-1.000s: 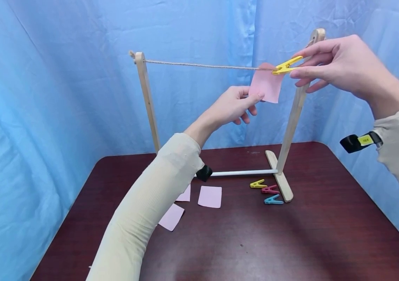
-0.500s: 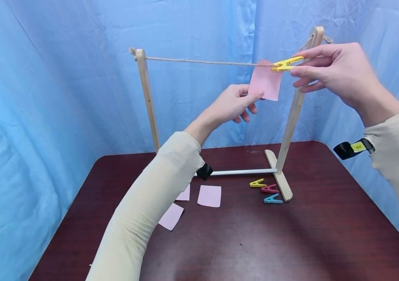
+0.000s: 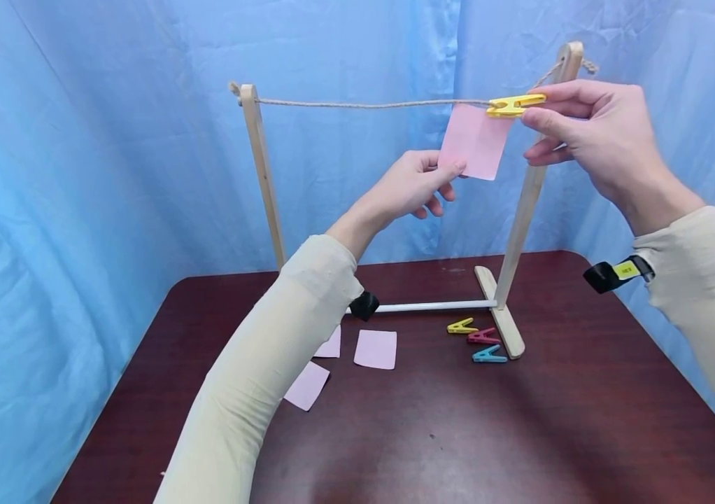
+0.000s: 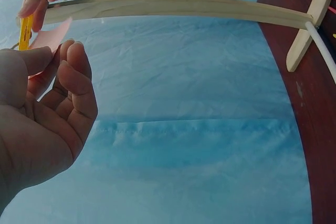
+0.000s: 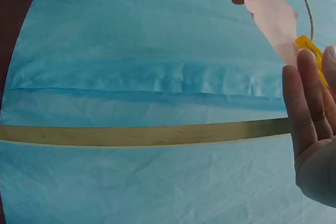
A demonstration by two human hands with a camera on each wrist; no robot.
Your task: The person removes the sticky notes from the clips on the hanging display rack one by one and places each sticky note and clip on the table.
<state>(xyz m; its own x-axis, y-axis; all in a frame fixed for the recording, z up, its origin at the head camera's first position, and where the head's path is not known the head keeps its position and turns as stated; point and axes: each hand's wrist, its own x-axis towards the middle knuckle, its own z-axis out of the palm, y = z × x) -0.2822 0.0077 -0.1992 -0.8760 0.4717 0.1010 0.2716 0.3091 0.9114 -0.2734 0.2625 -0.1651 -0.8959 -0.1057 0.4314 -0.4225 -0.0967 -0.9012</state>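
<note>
My left hand (image 3: pixel 411 183) pinches a thin pink square sheet (image 3: pixel 476 140) at its lower left edge, between thumb and fingers. With my right hand (image 3: pixel 609 133) I pinch the handles of a yellow clothespin (image 3: pixel 508 106). Its jaws lie at the sheet's top right corner, on the rope (image 3: pixel 357 106); how firmly they bite cannot be seen. The sheet's top edge lies at about rope height. In the left wrist view, the clothespin (image 4: pixel 24 34) stands just beyond my left thumb. The right wrist view shows the sheet (image 5: pixel 273 19) stretching between both hands.
The rope hangs between a left wooden post (image 3: pixel 263 168) and a right wooden post (image 3: pixel 524 217), joined low by a white rod (image 3: pixel 436 306). On the dark table (image 3: pixel 458 448) lie yellow (image 3: pixel 461 327), red (image 3: pixel 482 336) and blue (image 3: pixel 488 355) clothespins and pink squares (image 3: pixel 376 349).
The clothespin's handles have come closer together in my right fingers. The sheet's top has dropped from above the rope to about its level. The sheet shifted slightly left with my left hand.
</note>
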